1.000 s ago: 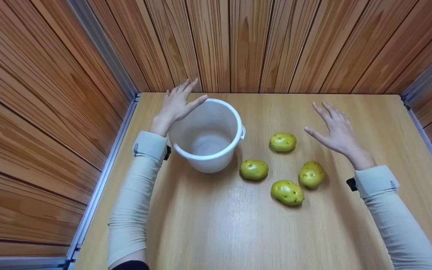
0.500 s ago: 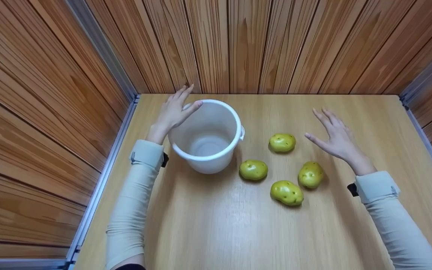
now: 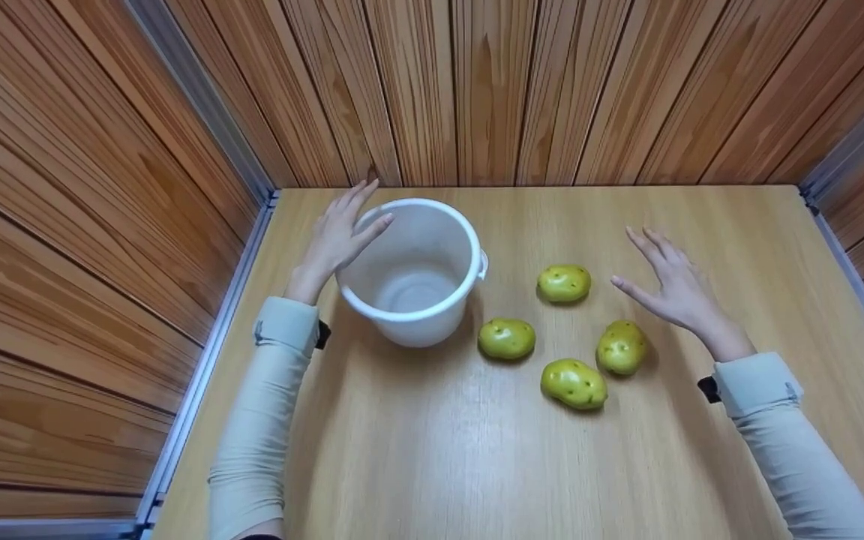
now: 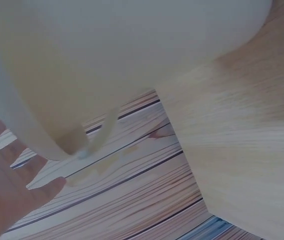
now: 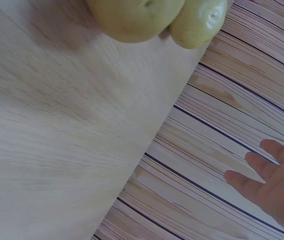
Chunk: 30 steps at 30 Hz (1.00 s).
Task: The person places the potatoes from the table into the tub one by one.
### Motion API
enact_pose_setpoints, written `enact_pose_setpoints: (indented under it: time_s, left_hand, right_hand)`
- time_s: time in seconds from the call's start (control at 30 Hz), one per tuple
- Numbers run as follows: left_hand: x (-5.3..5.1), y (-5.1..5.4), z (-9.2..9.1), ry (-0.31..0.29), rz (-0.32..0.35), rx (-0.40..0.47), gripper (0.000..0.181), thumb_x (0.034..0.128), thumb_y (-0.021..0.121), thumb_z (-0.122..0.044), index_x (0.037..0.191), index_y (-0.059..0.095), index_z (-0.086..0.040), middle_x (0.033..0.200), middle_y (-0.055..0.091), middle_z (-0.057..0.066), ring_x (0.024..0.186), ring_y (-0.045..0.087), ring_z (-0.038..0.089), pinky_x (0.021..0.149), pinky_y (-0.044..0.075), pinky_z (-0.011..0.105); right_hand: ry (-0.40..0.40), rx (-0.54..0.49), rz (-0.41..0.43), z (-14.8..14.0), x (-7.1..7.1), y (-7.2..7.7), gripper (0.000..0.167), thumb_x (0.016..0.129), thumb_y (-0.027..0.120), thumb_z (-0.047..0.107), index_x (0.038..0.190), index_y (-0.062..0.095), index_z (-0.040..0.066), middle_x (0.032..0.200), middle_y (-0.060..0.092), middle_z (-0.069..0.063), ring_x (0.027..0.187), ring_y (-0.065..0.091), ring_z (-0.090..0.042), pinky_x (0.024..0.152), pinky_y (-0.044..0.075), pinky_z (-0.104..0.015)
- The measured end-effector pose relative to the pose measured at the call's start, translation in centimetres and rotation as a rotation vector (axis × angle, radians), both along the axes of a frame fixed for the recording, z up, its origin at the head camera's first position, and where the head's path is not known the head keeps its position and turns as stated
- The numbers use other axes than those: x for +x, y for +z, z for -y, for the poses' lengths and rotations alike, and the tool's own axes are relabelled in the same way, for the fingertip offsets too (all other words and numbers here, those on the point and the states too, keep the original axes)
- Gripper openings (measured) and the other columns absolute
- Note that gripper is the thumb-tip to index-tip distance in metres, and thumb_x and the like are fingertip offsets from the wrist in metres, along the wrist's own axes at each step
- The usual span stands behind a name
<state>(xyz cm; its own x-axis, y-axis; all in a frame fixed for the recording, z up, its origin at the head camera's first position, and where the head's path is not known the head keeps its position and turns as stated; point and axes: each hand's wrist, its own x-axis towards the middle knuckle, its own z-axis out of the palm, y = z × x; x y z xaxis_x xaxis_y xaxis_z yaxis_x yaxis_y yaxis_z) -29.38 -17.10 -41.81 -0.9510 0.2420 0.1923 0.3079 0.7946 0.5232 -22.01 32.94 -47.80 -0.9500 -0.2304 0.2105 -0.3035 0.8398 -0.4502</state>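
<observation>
A white bucket (image 3: 432,330) stands upright on the table, left of the middle, with nothing inside it. My left hand (image 3: 336,234) hovers at the bucket's left rim, fingers spread and straight; whether it touches the rim I cannot tell. In the left wrist view the bucket (image 4: 132,45) fills the top, beside the spread fingers. Right of the bucket lie several green-yellow potatoes: a far one (image 3: 564,283), one nearest the bucket (image 3: 506,339), a front one (image 3: 574,384) and a right one (image 3: 622,347). My right hand (image 3: 681,292) hangs above and right of them, fingers spread, holding nothing.
The light wood table (image 3: 432,465) is bounded by a wood-plank wall (image 3: 488,90) at the back and another plank wall (image 3: 64,247) on the left. A metal rail (image 3: 207,337) runs along the table's left edge.
My left hand has drawn back slightly toward me and to the left along the bucket's rim. My right hand has also come a little nearer. Bucket and potatoes have stayed put.
</observation>
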Motion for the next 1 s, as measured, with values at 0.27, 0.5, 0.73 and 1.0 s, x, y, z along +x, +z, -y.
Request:
enact_pose_setpoints:
  time_s: [0.27, 0.5, 0.73, 1.0]
  left_hand:
    - [0.8, -0.8, 0.8, 0.016, 0.000, 0.030, 0.071, 0.0827, 0.042, -0.070, 0.145, 0.023, -0.040, 0.153, 0.024, -0.004, 0.140, 0.020, 0.027, 0.108, 0.014, 0.062]
    - [1.0, -1.4, 1.2, 0.005, -0.046, 0.024, 0.070, 0.0836, 0.044, -0.067, 0.145, 0.026, -0.037, 0.150, 0.029, -0.002, 0.137, 0.026, 0.028, 0.107, 0.019, 0.060]
    - [1.2, -2.1, 1.5, 0.008, -0.043, 0.033, 0.073, 0.0835, 0.044, -0.067, 0.145, 0.028, -0.032, 0.150, 0.030, 0.000, 0.137, 0.026, 0.028, 0.107, 0.020, 0.060]
    - [1.6, -2.7, 1.6, 0.006, -0.044, 0.046, 0.071, 0.0840, 0.046, -0.065, 0.145, 0.028, -0.033, 0.151, 0.029, 0.002, 0.138, 0.024, 0.030, 0.107, 0.018, 0.061]
  right_hand:
    - [0.016, 0.001, -0.010, -0.1, 0.6, -0.5, 0.075, 0.084, 0.062, 0.043, 0.147, 0.024, 0.028, 0.150, 0.025, -0.018, 0.131, 0.026, -0.048, 0.095, 0.021, -0.072]
    - [0.011, 0.008, -0.038, -0.2, 1.3, -1.2, 0.072, 0.083, 0.063, 0.043, 0.145, 0.031, 0.026, 0.149, 0.026, -0.018, 0.131, 0.026, -0.047, 0.091, 0.024, -0.073]
    - [0.019, 0.001, -0.051, -0.5, 1.8, -2.1, 0.074, 0.082, 0.065, 0.042, 0.145, 0.030, 0.029, 0.149, 0.027, -0.018, 0.131, 0.026, -0.048, 0.090, 0.024, -0.074]
    - [0.003, 0.000, -0.023, -0.7, 2.2, -2.8, 0.076, 0.081, 0.066, 0.043, 0.146, 0.028, 0.030, 0.150, 0.026, -0.017, 0.131, 0.027, -0.046, 0.091, 0.023, -0.073]
